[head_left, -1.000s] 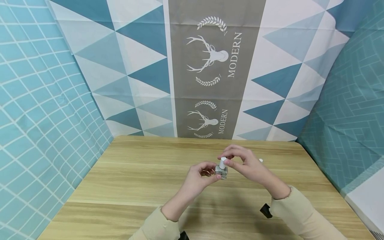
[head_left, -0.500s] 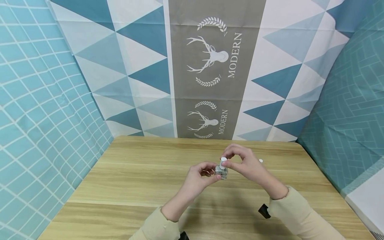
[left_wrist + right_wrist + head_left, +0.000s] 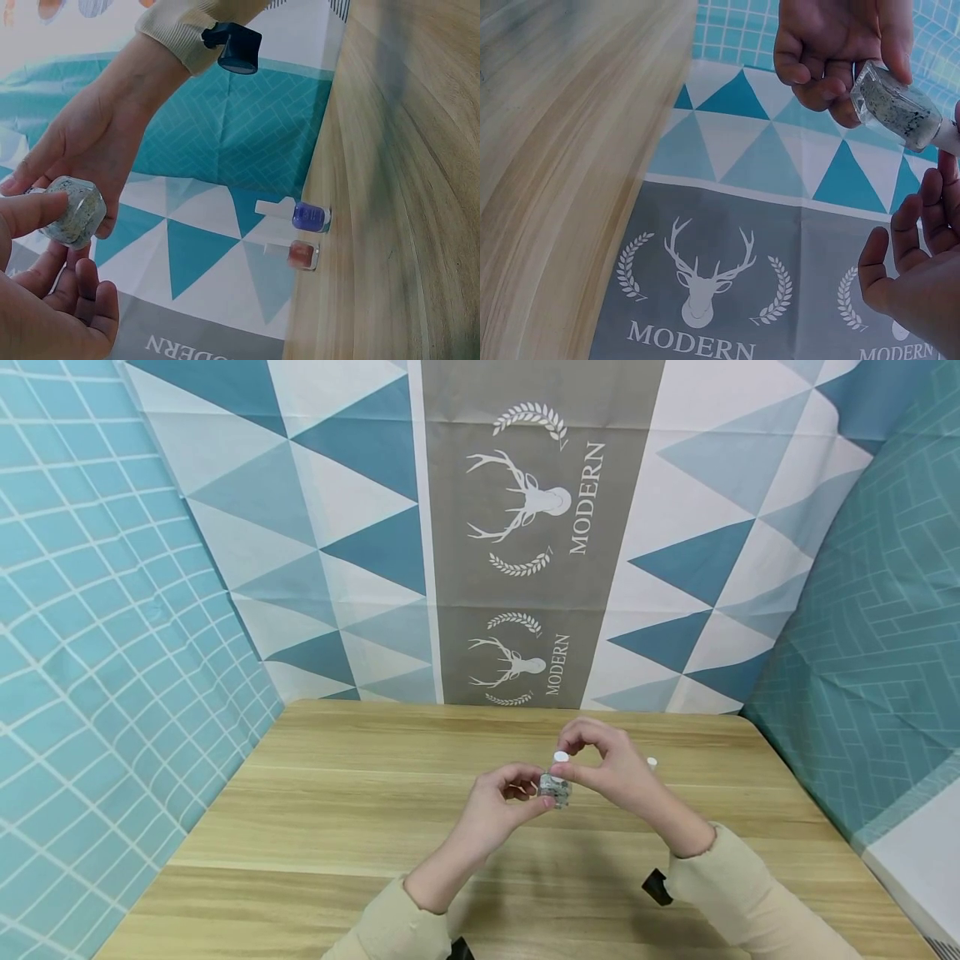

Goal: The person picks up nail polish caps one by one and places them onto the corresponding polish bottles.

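A small clear nail polish bottle with speckled pale contents is held above the table. My left hand grips its glass body between thumb and fingers; in the right wrist view the left thumb lies along the glass. On top sits a white cap, which my right hand pinches between thumb and forefinger. In the right wrist view the cap meets the bottle's neck. The left wrist view shows the bottle's base, while the cap is mostly hidden behind the hands.
A purple nail polish bottle and a reddish-brown one, both with white caps, stand on the wooden table. In the head view one white cap shows behind the right wrist. Patterned cloths surround the table.
My right hand has turned at the cap, its forefinger drawing back to the right and its wrist shifting slightly left. The left hand and the bottle stay almost still.
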### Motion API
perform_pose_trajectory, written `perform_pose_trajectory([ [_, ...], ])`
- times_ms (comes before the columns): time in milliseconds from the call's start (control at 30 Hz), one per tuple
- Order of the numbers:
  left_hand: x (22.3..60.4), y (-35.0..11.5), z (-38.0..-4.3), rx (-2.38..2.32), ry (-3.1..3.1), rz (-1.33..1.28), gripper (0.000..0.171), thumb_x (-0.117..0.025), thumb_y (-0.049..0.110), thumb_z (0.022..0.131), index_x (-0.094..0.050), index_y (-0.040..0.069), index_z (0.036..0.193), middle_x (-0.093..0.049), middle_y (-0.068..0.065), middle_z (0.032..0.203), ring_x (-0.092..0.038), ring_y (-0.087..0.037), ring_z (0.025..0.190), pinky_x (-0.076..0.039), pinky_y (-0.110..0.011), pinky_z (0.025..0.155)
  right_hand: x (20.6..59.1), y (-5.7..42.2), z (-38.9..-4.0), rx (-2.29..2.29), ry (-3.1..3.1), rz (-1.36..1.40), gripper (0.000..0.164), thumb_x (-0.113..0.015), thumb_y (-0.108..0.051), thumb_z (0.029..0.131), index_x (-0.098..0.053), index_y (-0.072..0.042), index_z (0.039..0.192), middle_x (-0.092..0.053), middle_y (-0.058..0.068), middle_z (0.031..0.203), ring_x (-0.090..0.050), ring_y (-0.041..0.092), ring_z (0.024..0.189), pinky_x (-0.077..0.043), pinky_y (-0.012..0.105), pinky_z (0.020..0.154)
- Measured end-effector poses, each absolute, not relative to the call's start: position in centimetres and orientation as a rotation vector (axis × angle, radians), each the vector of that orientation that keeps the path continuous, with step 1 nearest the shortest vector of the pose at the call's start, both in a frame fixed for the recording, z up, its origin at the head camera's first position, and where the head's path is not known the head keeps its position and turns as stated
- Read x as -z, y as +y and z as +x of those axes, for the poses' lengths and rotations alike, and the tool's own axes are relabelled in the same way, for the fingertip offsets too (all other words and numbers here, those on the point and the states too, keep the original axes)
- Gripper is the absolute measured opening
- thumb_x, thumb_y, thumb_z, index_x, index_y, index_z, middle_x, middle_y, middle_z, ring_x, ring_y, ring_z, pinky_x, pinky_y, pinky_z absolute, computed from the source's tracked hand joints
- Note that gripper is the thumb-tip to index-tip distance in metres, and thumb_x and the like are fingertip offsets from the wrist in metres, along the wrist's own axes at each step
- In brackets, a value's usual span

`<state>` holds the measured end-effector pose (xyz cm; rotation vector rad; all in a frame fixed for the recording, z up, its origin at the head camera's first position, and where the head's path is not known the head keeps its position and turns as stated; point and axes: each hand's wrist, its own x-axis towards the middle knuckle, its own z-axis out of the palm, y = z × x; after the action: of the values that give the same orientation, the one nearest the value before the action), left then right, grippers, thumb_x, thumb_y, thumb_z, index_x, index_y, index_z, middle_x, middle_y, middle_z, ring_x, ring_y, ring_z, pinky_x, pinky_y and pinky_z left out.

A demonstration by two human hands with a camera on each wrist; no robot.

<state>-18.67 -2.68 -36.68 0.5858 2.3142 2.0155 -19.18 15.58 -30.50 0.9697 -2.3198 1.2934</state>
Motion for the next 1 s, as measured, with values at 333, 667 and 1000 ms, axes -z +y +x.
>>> perform_pose_trajectory([
  [333, 36.8, -2.8, -18.8, -2.034, 2.295, 0.596, 0.027, -0.077, 0.014, 0.077, -0.069, 0.008, 0.102, -0.063, -0.001, 0.09, -0.055, -0.014, 0.084, -0.046, -0.026, 0.076, 32.8, 16.4, -21.1, -1.324, -2.363, 0.944, 0.02, -0.076, -0.008, 0.078, -0.06, -0.016, 0.086, -0.059, -0.004, 0.088, -0.054, 0.011, 0.082, -0.046, 0.026, 0.077],
  [667, 36.7, -3.0, -18.8, -2.032, 2.307, 0.596, 0.028, -0.076, 0.014, 0.079, -0.068, 0.006, 0.104, -0.063, -0.005, 0.09, -0.053, -0.014, 0.083, -0.046, -0.028, 0.075, 32.6, 17.1, -21.0, -1.279, -2.405, 1.115, 0.028, -0.054, -0.009, 0.094, -0.062, -0.017, 0.12, -0.061, -0.004, 0.115, -0.056, 0.011, 0.093, -0.047, 0.027, 0.077],
  [1000, 36.6, -2.9, -18.8, -2.008, 2.32, 0.606, 0.028, -0.076, 0.017, 0.079, -0.068, 0.006, 0.103, -0.062, -0.004, 0.09, -0.054, -0.014, 0.083, -0.047, -0.026, 0.074, 32.4, 17.5, -20.9, -1.283, -2.405, 1.233, 0.028, -0.05, -0.005, 0.096, -0.065, -0.015, 0.118, -0.058, -0.002, 0.118, -0.053, 0.014, 0.111, -0.046, 0.031, 0.09],
])
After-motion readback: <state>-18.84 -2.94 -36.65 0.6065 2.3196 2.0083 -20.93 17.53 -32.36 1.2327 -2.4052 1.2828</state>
